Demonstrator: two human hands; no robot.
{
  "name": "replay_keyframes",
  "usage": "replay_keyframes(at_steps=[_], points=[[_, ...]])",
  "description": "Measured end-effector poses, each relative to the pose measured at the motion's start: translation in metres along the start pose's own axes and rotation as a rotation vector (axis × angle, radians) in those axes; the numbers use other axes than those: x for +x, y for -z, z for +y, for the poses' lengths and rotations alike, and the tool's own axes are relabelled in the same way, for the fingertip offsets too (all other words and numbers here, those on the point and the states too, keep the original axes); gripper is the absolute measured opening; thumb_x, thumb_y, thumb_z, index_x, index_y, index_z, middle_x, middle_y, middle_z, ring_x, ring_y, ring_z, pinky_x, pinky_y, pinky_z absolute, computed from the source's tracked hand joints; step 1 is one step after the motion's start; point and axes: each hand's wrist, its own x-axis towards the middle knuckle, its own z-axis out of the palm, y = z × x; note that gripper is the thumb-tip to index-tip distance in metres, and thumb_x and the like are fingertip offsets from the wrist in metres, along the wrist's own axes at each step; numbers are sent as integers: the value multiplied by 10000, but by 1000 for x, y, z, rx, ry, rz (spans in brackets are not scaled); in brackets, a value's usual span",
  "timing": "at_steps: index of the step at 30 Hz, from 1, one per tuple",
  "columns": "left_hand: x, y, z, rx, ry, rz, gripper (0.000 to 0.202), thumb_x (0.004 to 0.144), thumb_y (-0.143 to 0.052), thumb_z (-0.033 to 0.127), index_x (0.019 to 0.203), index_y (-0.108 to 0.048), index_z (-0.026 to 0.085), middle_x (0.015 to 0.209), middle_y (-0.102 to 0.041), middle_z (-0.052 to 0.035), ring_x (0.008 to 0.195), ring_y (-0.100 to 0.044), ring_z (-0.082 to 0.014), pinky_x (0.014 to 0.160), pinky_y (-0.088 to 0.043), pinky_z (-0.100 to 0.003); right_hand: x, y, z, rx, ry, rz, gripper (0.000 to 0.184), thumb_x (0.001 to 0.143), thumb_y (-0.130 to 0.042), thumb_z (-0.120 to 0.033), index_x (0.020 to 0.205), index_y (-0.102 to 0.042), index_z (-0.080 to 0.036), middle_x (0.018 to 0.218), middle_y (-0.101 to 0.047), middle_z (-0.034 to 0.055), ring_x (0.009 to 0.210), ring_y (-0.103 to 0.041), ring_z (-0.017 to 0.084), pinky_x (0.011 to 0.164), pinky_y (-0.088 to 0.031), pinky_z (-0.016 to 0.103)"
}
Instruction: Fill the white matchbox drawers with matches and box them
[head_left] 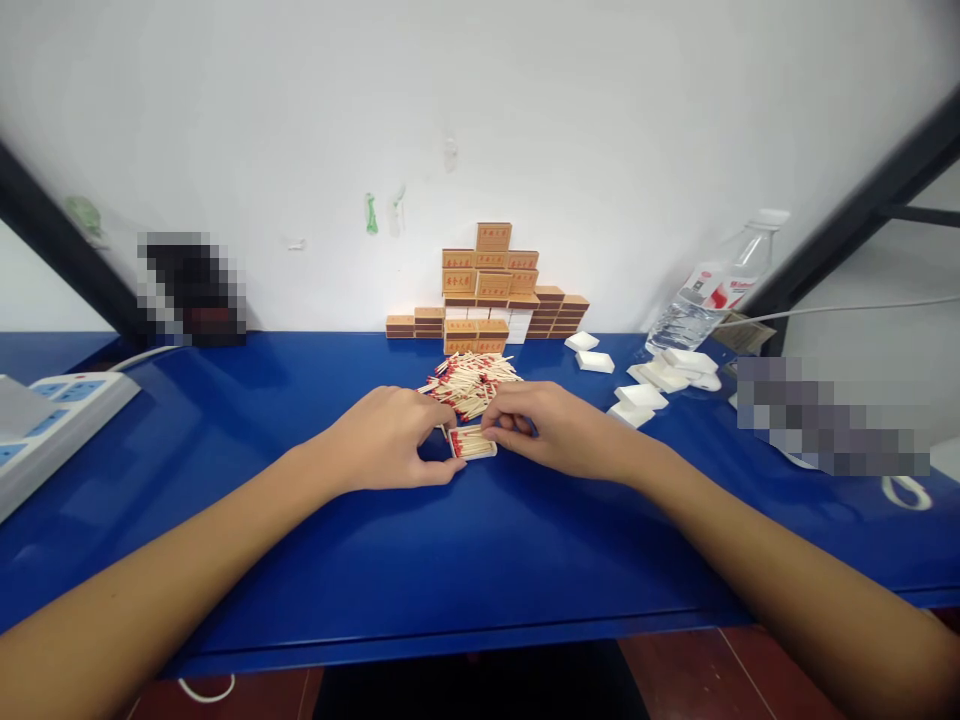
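Note:
A small white matchbox tray (474, 443) filled with red-tipped matches lies on the blue table (480, 560). My left hand (390, 438) curls around the tray's left end, fingers closed on it. My right hand (555, 428) pinches the tray's right side with fingers pressed together. Just behind both hands lies a loose pile of matches (471, 382).
Orange matchboxes (489, 290) are stacked against the white wall. Several empty white trays (645, 385) and a tilted plastic bottle (709, 295) sit at the right. A white power strip (45, 425) lies at the left edge. The table's front edge runs below my forearms.

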Motion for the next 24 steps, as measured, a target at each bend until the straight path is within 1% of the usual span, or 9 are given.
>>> replay_keyframes(at_steps=[5,9,13,15,16,18,20,22,24], points=[[-1,-1,2,-5,-14,-1,248,877,-699,410,894,-743,167,718,-697,-1,592,-589,-143,584,-381,-274,1,-6,-2,-4,-12,7,106,951,-605,-113,878,-642,-180,799,-605,-4,705,-497,129,681,-369,277],[-1,0,2,4,-24,3,249,877,-702,405,868,-732,158,720,-696,-3,601,-603,-145,583,-379,-275,1,-7,-6,3,-24,20,112,966,-582,-135,875,-624,-185,778,-605,-5,700,-501,134,671,-364,279],[0,0,1,3,-26,13,244,873,-704,392,932,-759,162,721,-690,5,593,-584,-140,582,-375,-279,-3,6,-2,-39,-34,76,110,984,-580,-185,895,-643,-194,784,-608,3,711,-523,144,676,-374,280],[-1,0,0,4,-23,22,260,873,-701,397,956,-768,161,717,-683,7,582,-564,-137,578,-370,-283,-6,15,6,-80,-72,112,100,987,-589,-210,916,-659,-196,828,-625,18,733,-541,150,681,-382,281],[-1,0,0,1,-23,23,269,874,-698,402,964,-771,159,713,-679,8,577,-557,-136,577,-369,-285,-7,19,10,-97,-97,107,86,982,-598,-214,936,-669,-196,855,-634,26,748,-550,154,688,-387,282],[-1,0,0,-15,-24,20,284,873,-694,412,972,-775,158,704,-673,9,573,-551,-136,578,-372,-287,-8,24,19,-105,-137,35,62,964,-629,-218,981,-686,-199,899,-642,38,781,-564,166,701,-397,285],[-1,0,0,-28,-23,15,287,868,-695,417,970,-777,161,696,-669,11,572,-551,-135,581,-375,-287,-8,25,25,-81,-174,-72,59,954,-646,-220,992,-687,-200,916,-641,43,798,-568,174,712,-404,289],[-1,-1,-1,-34,-20,11,284,863,-697,420,962,-778,166,690,-668,12,572,-552,-135,581,-374,-287,-8,24,28,-53,-211,-146,55,965,-618,-204,956,-672,-195,906,-638,45,795,-560,177,720,-404,295],[-1,-1,-1,-34,-23,11,288,866,-690,426,960,-777,168,687,-667,11,569,-549,-135,578,-369,-287,-7,23,29,-41,-239,-176,107,981,-568,-185,911,-648,-189,901,-635,52,796,-549,180,728,-402,303]])
